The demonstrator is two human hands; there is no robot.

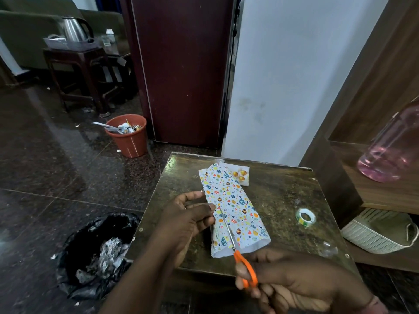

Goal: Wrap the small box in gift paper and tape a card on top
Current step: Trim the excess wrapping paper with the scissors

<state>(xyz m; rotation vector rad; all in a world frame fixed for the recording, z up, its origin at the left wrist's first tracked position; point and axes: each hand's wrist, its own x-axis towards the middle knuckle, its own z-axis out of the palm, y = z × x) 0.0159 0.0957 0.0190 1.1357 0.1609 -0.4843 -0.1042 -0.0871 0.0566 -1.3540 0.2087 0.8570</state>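
Single head view, wide-angle, looking forward-down, close over small table (283, 196); edges distorted.

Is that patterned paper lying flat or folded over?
Folded over: the paper forms a long sleeve, its near end gaping open where the scissors cut.

Printed gift paper (233, 207) on scuffed, glossy wooden table (283, 200).

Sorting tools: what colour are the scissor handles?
Orange, on the scissors; head view shows it best.
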